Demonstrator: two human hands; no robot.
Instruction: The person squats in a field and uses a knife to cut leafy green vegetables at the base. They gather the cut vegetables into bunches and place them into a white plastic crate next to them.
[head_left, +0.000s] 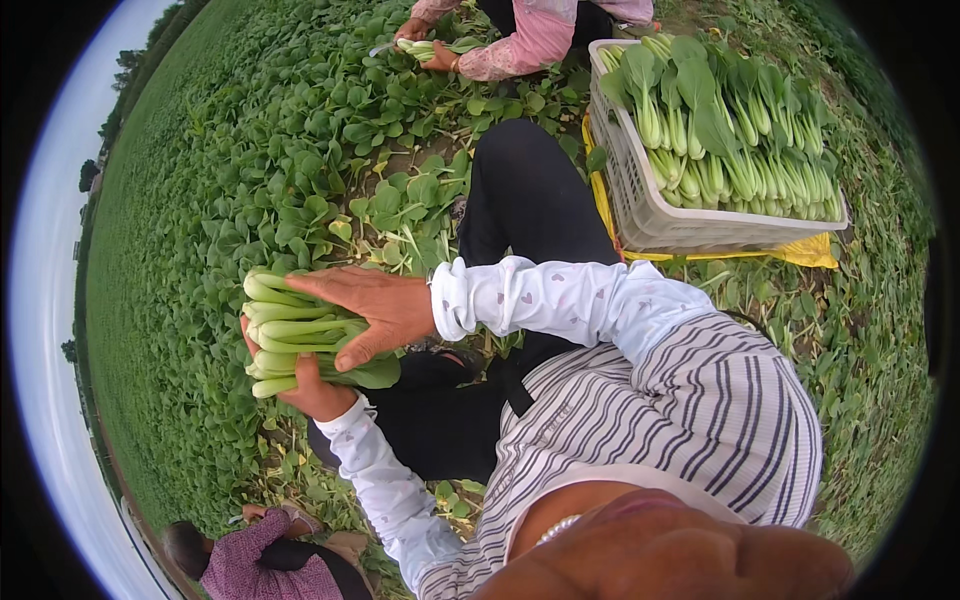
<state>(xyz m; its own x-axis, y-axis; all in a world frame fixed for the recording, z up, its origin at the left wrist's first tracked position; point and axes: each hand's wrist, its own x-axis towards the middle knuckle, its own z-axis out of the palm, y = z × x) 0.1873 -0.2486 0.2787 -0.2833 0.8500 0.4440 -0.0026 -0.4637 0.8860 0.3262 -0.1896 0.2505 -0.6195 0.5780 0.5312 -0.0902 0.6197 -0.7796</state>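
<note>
A bunch of bok choy lies between my two hands, its pale stalk ends pointing away from me. My left hand cradles it from beneath, the thumb up along the near stalks and fingertips showing at the far side. Across the top lies my right hand, fingers stretched over the stalks and thumb pressed against their leafy side. Most of the leaves are hidden under my right hand; a few green ones show beside my left wrist.
A white plastic crate heaped with bok choy stands to my right on a yellow sheet. Beyond my knee a co-worker's hand holds bok choy. Another person crouches to my left. Growing bok choy spreads ahead.
</note>
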